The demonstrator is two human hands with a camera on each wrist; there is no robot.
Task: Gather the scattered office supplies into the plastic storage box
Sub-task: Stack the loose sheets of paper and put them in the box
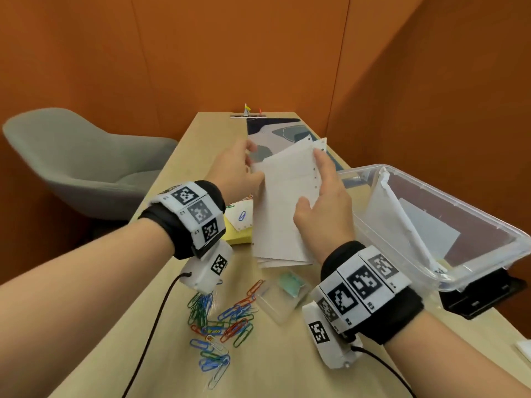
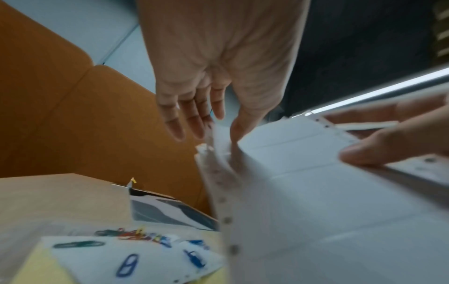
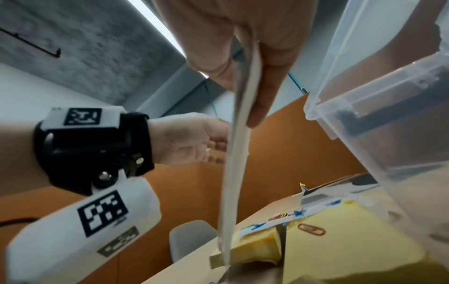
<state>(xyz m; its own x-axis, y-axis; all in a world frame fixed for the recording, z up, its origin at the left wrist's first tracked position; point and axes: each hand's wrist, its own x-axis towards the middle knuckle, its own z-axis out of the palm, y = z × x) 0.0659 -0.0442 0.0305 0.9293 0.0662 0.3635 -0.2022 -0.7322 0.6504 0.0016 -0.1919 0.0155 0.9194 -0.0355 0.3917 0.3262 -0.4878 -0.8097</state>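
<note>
A stack of white hole-punched paper (image 1: 280,214) stands upright over the table's middle, its lower edge near the wood. My left hand (image 1: 250,166) holds its left edge, thumb (image 2: 239,124) in front and fingers behind. On the stack's right side my right hand (image 1: 316,179) pinches it between thumb and fingers (image 3: 257,107). The clear plastic storage box (image 1: 396,248) sits tilted just right of my right hand, with white sheets (image 1: 413,225) leaning inside it. Coloured paper clips (image 1: 221,320) lie scattered at the front of the table.
A yellow pad (image 1: 240,237) with a loose sheet and a few clips lies under my left wrist. A small clear case (image 1: 283,295) lies near the clips. A patterned clipboard (image 1: 275,133) sits at the far end, a black lid (image 1: 482,297) under the box, a grey chair (image 1: 86,156) left.
</note>
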